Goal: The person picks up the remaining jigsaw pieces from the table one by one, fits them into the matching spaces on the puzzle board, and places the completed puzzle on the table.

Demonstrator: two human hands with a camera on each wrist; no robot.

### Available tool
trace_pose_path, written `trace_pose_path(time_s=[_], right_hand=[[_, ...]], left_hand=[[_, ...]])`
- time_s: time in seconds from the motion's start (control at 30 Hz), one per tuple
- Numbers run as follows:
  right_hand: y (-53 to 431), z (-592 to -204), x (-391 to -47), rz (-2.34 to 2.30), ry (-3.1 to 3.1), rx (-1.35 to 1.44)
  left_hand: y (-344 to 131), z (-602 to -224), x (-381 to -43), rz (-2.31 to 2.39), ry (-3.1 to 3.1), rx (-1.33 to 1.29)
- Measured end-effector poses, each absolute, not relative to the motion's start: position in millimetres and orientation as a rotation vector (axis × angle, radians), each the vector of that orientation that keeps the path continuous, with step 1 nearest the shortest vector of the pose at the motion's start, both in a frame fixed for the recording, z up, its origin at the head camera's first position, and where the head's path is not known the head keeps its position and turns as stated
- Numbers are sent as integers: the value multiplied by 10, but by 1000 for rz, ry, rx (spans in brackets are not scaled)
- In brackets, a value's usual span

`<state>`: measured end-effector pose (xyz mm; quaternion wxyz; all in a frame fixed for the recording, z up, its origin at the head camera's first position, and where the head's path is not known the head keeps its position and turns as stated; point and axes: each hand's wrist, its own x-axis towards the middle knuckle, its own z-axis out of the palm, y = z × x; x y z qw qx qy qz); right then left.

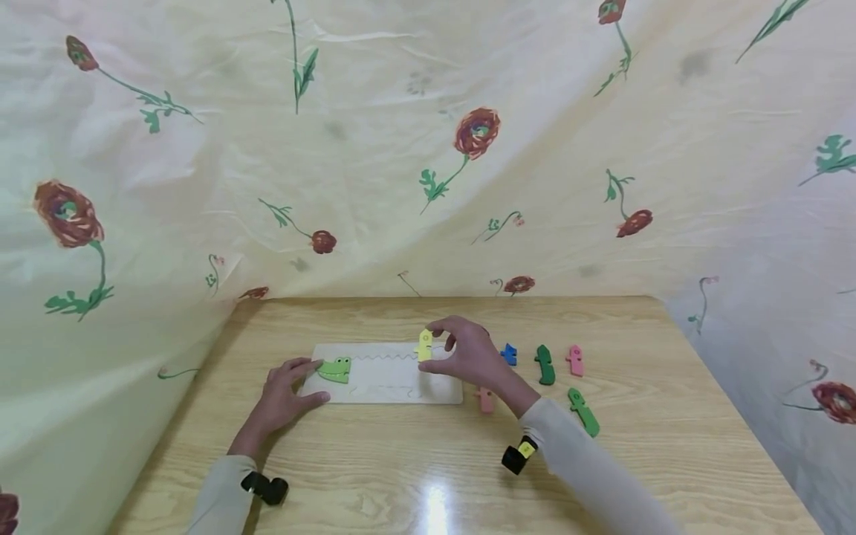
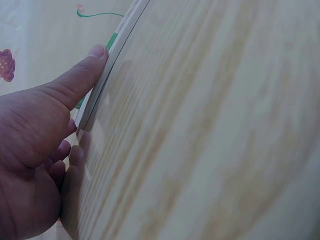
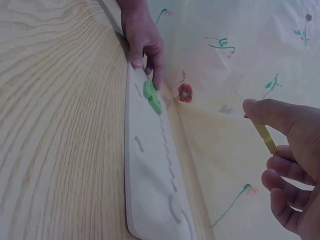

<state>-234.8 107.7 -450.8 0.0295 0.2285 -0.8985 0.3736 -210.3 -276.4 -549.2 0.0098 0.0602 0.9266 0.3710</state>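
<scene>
A white puzzle board (image 1: 384,379) with a printed outline lies on the table, a green crocodile-head piece (image 1: 334,369) at its left end. My left hand (image 1: 284,394) rests at that end, index finger by the crocodile head and thumb on the near edge. In the left wrist view the thumb (image 2: 82,75) lies straight along the board's edge. My right hand (image 1: 468,353) pinches a yellow puzzle piece (image 1: 424,345) between thumb and fingers, above the board's right part. The right wrist view shows this yellow piece (image 3: 266,137) edge-on, apart from the board.
Right of the board lie a blue piece (image 1: 510,354), a dark green piece (image 1: 545,365), a pink piece (image 1: 576,360) and a long green piece (image 1: 584,412). Another pink piece (image 1: 485,401) is partly behind the right wrist. Flowered cloth (image 1: 374,186) hangs around the wooden table (image 1: 374,461).
</scene>
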Motion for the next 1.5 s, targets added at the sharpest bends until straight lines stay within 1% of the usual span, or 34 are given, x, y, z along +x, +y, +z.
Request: trace_pose_path(time_s=[0.2, 0.67, 1.1, 1.5], right_hand=[[909, -4582, -2462, 1173, -2756, 751], [572, -4726, -2608, 1243, -2792, 791], [232, -4937, -2667, 1358, -2746, 837], [-15, -5137, -2707, 1373, -2726, 807]], left_hand=[[-2765, -5475, -2097, 1171, 2876, 184], [-2770, -5461, -2108, 1160, 2865, 158], [-2751, -5444, -2089, 1171, 2876, 184], [-2750, -5439, -2089, 1177, 2848, 176]])
